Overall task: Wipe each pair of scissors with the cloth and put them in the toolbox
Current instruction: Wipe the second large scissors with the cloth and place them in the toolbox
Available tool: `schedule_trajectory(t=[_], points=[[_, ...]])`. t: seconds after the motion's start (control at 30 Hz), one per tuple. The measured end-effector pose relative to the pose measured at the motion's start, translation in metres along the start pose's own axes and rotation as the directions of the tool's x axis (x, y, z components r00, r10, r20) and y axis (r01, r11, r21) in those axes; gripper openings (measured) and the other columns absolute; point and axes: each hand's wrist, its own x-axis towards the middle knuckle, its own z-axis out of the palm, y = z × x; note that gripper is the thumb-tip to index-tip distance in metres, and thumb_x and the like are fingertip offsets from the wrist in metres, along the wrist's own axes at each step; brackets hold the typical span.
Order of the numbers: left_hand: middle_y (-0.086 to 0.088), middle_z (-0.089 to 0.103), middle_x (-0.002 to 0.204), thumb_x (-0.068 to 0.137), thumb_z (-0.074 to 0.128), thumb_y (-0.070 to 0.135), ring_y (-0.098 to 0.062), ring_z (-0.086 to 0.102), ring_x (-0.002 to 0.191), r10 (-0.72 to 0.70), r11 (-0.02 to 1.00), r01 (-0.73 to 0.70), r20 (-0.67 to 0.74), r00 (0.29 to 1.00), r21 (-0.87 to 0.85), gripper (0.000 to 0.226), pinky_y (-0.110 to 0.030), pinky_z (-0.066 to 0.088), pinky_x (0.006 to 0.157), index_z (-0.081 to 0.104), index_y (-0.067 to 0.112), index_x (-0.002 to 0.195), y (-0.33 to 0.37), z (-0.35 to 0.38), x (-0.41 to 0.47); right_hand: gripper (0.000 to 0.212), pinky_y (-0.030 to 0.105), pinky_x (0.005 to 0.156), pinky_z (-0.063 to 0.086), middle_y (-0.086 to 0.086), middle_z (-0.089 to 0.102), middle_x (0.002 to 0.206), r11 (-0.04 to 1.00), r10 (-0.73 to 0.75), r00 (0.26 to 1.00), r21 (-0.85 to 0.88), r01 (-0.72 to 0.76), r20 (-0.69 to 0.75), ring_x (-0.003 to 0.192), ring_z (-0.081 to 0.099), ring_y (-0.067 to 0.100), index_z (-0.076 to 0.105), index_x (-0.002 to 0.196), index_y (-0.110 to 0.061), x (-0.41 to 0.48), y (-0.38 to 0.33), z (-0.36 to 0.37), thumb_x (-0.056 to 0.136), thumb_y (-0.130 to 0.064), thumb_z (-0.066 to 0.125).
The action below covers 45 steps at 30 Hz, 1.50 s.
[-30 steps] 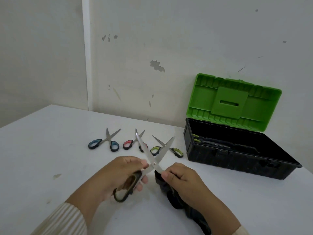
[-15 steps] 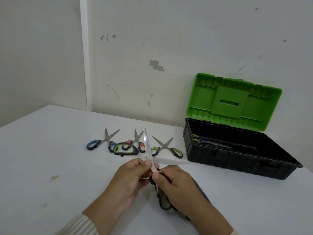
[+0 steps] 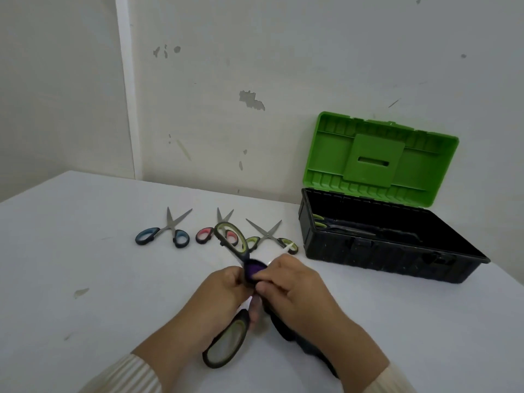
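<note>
Above the worktop (image 3: 85,265), open scissors (image 3: 226,346) are being gripped by the left hand (image 3: 218,296), the cloth (image 3: 253,270) being pinched onto them by the right hand (image 3: 297,290). A cut is being risked if the cloth slips.

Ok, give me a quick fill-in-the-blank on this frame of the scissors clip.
1. The toolbox lid stands ____.
2. ____ loose pairs of scissors lie on the table.
3. The leftmost pair has ____ handles.
4. The right hand holds the ____ against the large scissors gripped by the left hand.
Missing: open; three; blue; cloth.
</note>
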Motion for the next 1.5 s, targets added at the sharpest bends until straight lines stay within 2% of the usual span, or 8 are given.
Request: schedule_trajectory(t=[0.13,0.23,0.37,0.8,1.0,1.1,1.3,1.5], points=[[-0.014,0.062,0.057,0.095,0.05,0.007,-0.024,0.053,0.047,0.04,0.999,-0.04,-0.024,0.999,0.02,0.035,-0.03,0.046,0.051,0.056,0.014,0.061,0.0,0.004,-0.001,0.02,0.003,0.07,0.038,-0.001,0.056,0.086,1.0,0.007,0.988,0.0,-0.007,-0.154,0.074,0.048,-0.008,0.071,0.098,-0.016,0.007,0.008,0.002,0.083,-0.022,0.058],[-0.014,0.061,0.058,0.094,0.049,0.004,-0.024,0.053,0.045,0.025,1.0,-0.025,-0.031,0.999,-0.012,0.024,-0.032,0.045,0.05,0.049,0.003,0.07,-0.002,0.003,0.001,0.016,0.013,0.065,0.042,0.005,0.058,0.087,0.996,-0.032,0.998,-0.089,0.028,-0.051,0.074,0.056,0.012,0.07,0.094,-0.014,0.006,-0.001,0.009,0.086,-0.019,0.057],[-0.015,0.064,0.059,0.094,0.052,0.01,-0.028,0.053,0.05,0.052,0.995,-0.049,-0.023,0.998,0.09,0.029,-0.039,0.045,0.061,0.046,0.008,0.065,-0.005,0.002,0.004,0.013,0.023,0.067,0.046,0.005,0.058,0.084,0.993,0.054,0.975,-0.088,-0.075,-0.215,0.075,0.056,0.016,0.071,0.091,-0.012,0.012,0.01,-0.001,0.086,-0.014,0.059],[-0.012,0.061,0.058,0.094,0.051,0.006,-0.022,0.053,0.045,0.045,0.998,-0.044,-0.032,0.998,0.037,0.024,-0.03,0.047,0.049,0.049,0.003,0.07,-0.003,-0.002,0.003,0.022,0.017,0.064,0.042,0.003,0.054,0.088,1.0,-0.004,0.994,-0.028,0.002,-0.106,0.073,0.053,0.013,0.068,0.095,-0.014,0.002,-0.002,0.021,0.085,-0.026,0.052],[-0.011,0.06,0.052,0.095,0.051,0.01,-0.024,0.051,0.045,0.03,0.998,-0.031,0.021,0.999,0.063,0.028,-0.029,0.047,0.053,0.052,0.004,0.067,-0.003,-0.002,0.002,0.016,0.016,0.074,0.037,0.001,0.057,0.087,0.951,0.276,0.839,0.006,-0.309,-0.47,0.081,0.056,0.016,0.069,0.098,-0.013,0.013,0.042,-0.016,0.085,-0.015,0.06],[-0.009,0.061,0.051,0.095,0.051,0.012,-0.024,0.052,0.046,-0.001,0.998,-0.001,0.029,1.0,0.066,0.024,-0.029,0.046,0.056,0.052,0.002,0.073,-0.004,-0.002,0.005,0.013,0.008,0.073,0.037,-0.003,0.058,0.086,0.961,0.26,0.785,0.072,-0.266,-0.562,0.082,0.057,0.01,0.069,0.094,-0.017,0.006,0.033,-0.025,0.084,-0.018,0.063],[-0.017,0.062,0.061,0.082,0.05,-0.012,-0.023,0.058,0.055,-0.049,0.999,0.05,0.101,0.994,-0.003,0.017,-0.028,0.048,0.055,0.06,0.0,0.078,-0.003,-0.006,0.003,0.018,0.027,0.074,0.047,0.001,0.056,0.095,0.992,-0.022,0.998,-0.122,0.029,0.063,0.082,0.055,0.015,0.066,0.099,-0.022,0.001,-0.01,0.01,0.088,-0.024,0.052],[-0.019,0.061,0.065,0.075,0.05,-0.013,-0.026,0.057,0.057,-0.036,0.999,0.035,0.086,0.996,0.014,0.02,-0.032,0.047,0.056,0.06,0.004,0.072,-0.007,-0.009,0.007,0.02,0.034,0.076,0.046,0.005,0.056,0.099,0.994,-0.001,0.999,-0.105,0.006,0.054,0.085,0.054,0.02,0.064,0.098,-0.016,0.004,-0.011,0.015,0.09,-0.024,0.048]])
